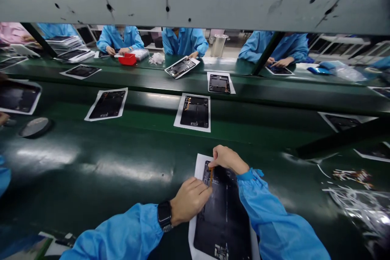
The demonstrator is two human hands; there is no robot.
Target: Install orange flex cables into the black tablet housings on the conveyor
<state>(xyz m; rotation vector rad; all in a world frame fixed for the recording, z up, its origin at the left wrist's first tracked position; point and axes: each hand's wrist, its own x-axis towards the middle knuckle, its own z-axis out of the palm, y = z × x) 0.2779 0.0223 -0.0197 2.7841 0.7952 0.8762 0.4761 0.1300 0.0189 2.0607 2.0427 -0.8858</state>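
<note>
In the head view, a dark tablet housing (219, 219) lies on a white sheet (199, 164) in front of me. A narrow orange flex cable (211, 176) runs along its upper left side. My right hand (230, 159) pinches the cable's far end between thumb and fingertips. Closer to me, my left hand (190, 199) has its fingers closed together at the cable's lower end, and their tips hide that end. The forearm in its blue sleeve covers part of the housing's right side.
On the green bench (122, 195), a round dish (35, 127) stands to the left. White strips (362, 207) and small connector parts (355, 176) lie at right. Another housing (195, 111) rests on the belt ahead. A metal beam (195, 4) crosses above; co-workers sit opposite.
</note>
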